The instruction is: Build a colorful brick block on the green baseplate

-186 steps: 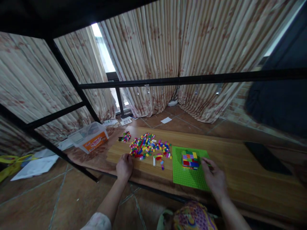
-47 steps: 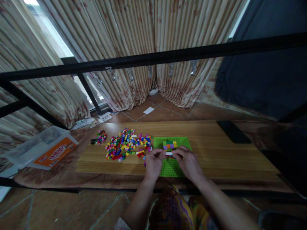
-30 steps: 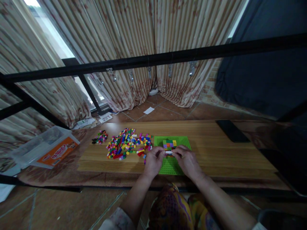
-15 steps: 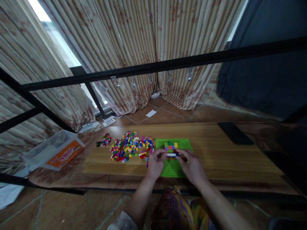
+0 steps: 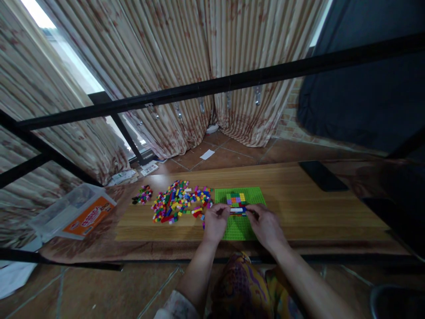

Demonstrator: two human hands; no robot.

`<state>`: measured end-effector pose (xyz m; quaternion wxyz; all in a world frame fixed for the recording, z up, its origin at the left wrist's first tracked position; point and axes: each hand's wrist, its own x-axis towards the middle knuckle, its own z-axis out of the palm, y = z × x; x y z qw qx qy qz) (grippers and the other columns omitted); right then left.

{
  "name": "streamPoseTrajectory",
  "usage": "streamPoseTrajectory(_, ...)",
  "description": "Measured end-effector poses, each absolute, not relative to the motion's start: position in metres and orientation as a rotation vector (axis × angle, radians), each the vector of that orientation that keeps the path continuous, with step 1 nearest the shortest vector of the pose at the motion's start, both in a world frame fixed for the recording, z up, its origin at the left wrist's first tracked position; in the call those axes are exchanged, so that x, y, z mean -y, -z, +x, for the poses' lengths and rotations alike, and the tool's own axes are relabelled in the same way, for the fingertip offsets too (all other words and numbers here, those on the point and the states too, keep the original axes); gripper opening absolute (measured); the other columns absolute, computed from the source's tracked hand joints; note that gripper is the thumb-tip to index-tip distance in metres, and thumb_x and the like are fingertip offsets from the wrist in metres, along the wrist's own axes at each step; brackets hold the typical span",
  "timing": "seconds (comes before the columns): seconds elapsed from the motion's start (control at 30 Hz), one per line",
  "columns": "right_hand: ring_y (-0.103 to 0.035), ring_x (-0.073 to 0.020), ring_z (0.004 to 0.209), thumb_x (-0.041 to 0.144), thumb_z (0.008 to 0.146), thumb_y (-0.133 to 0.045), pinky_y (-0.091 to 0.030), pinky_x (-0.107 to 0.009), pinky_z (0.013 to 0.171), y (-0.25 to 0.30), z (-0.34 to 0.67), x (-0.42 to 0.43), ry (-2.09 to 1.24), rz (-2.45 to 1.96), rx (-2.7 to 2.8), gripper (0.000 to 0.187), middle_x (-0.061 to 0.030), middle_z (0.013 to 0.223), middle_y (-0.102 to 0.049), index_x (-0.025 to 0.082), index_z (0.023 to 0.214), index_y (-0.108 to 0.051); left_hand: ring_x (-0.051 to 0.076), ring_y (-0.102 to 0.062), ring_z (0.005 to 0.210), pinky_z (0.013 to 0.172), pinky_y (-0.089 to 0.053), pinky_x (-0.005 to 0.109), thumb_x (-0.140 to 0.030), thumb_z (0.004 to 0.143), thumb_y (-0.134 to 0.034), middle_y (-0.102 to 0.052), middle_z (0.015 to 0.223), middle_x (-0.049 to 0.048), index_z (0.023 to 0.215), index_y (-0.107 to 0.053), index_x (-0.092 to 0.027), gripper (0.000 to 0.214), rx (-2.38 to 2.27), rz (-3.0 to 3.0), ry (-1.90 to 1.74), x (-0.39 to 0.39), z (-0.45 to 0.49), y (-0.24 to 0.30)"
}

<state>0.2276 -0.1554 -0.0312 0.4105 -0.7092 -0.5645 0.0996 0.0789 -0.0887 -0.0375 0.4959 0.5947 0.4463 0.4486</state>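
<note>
A green building-brick baseplate (image 5: pixel 241 231) lies on the low wooden table in front of me. Toward its middle sits a block of joined bricks (image 5: pixel 235 199) in green, yellow, orange and purple. On the near side of that block is a short row of bricks (image 5: pixel 236 210), white on top with blue and some red showing. My left hand (image 5: pixel 215 223) pinches its left end, thumb and forefinger together. At the blue right end, the fingers of my right hand (image 5: pixel 266 225) are closed too. Whether the row is pressed onto the plate or just above it, I cannot tell.
Loose bricks (image 5: pixel 175 201) are heaped left of the plate, with a smaller pile (image 5: pixel 143 195) farther left. A clear plastic box (image 5: pixel 75 212) with an orange label stands at the table's left. A dark phone-like slab (image 5: pixel 322 176) lies at the right. A black rail (image 5: pixel 212 87) crosses beyond the table.
The whole view has shifted slightly. Both hands stay at the ends of the brick row; the right fingers sit a little more at its blue end.
</note>
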Motion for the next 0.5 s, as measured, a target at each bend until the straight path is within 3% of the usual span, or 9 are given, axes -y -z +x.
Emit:
streamPoseTrajectory(0.27,-0.067,-0.0220,0.082,0.028,0.084,-0.048,-0.052,-0.037,0.077,0.037,0.225,0.155,-0.268,-1.774,1.381,0.025,-0.0096,0.093,-0.070,0.018,0.098,-0.067,0.015,-0.060,0.061,0.060,-0.048,0.025,-0.025,0.074,-0.062,-0.067,0.061,0.0009,0.070,-0.073,-0.018,0.013,-1.092,1.436,-1.123,0.090,0.083,0.038)
streamPoseTrajectory(0.5,-0.069,-0.0229,0.080,0.035,0.082,-0.050,-0.054,-0.038,0.075,0.041,0.229,0.156,-0.334,-1.747,1.350,0.027,-0.0092,0.091,-0.072,0.019,0.095,-0.067,0.016,-0.062,0.067,0.064,-0.049,0.026,-0.027,0.078,-0.062,-0.069,0.069,0.0021,0.075,-0.074,-0.020,0.014,-1.135,1.431,-1.219,0.100,0.087,0.044)
